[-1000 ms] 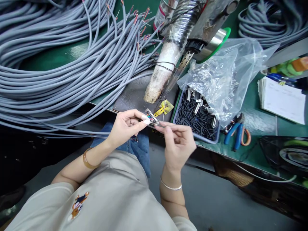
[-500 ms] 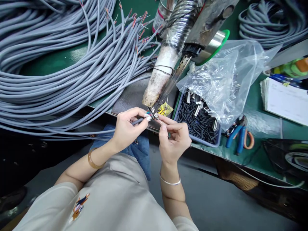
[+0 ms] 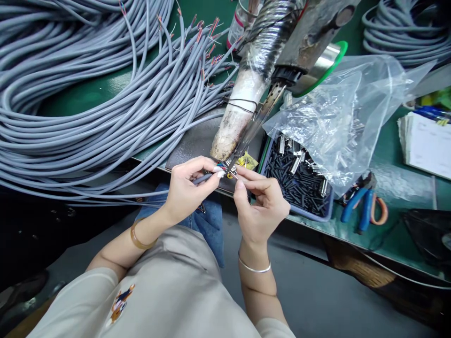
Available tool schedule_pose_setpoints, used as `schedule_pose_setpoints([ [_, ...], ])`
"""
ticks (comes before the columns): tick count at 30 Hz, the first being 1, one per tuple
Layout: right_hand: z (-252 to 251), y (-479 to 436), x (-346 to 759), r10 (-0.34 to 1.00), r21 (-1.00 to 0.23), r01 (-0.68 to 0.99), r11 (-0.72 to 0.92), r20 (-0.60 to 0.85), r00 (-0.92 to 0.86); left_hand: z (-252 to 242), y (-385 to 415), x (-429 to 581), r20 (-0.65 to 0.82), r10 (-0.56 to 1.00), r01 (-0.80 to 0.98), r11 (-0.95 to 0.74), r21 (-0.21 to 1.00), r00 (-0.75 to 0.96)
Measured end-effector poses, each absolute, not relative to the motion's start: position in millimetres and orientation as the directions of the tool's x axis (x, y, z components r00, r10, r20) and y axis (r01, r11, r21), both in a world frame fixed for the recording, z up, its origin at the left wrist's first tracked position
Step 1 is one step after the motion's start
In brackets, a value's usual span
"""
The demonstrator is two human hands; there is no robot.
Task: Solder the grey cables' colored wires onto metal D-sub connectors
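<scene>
My left hand [image 3: 188,185] pinches a grey cable [image 3: 202,179] near its stripped end, where fine coloured wires fan out. Those wires meet a small pin connector [image 3: 230,166], partly hidden by the fingertips. The thumb and index finger of my right hand [image 3: 261,202] are closed on a thin silvery solder wire [image 3: 235,176], its end at the connector. A soldering iron [image 3: 255,122] slants down from above, its tip at the connector between both hands. Beside it hangs a white, foil-wrapped tube [image 3: 232,119], its mouth just above my left fingertips.
A large heap of grey cables [image 3: 105,126] covers the left of the green bench. To the right are a blue tray [image 3: 310,217] of black sleeves and metal connectors, a clear plastic bag [image 3: 366,103], pliers [image 3: 362,206], a solder spool [image 3: 326,70] and a paper stack [image 3: 426,145].
The view has shifted slightly, so the bench items sit further right. The connector and solder wire are now closer to the iron's tip. Both hands keep their pinches.
</scene>
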State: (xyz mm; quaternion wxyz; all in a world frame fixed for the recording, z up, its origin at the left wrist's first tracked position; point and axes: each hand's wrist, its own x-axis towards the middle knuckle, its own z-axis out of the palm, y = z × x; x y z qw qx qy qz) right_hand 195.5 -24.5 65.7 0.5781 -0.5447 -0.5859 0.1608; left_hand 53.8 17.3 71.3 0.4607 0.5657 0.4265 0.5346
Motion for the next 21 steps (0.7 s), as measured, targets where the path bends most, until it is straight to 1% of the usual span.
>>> schedule_pose_setpoints([
  [7, 67.9, -23.7, 199.5, 0.822, -0.759, 0.535, 0.371, 0.536, 0.191, 71.3, 17.0, 53.1, 0.152, 0.985, -0.053, -0.149, 0.987, 0.076],
  [12, 65.9, -23.2, 199.4, 0.832, -0.778, 0.520, 0.352, 0.515, 0.208, 68.7, 16.9, 53.4, 0.122, 0.989, -0.028, -0.120, 0.992, 0.085],
  [17, 67.0, -20.6, 198.3, 0.816, -0.751, 0.553, 0.361, 0.541, 0.202, 71.0, 17.6, 53.7, 0.155, 0.985, -0.013, -0.154, 0.988, 0.081],
  [21, 70.1, -18.1, 198.5, 0.792, -0.700, 0.599, 0.388, 0.586, 0.172, 74.1, 17.7, 54.0, 0.178, 0.981, -0.011, -0.178, 0.984, 0.083],
])
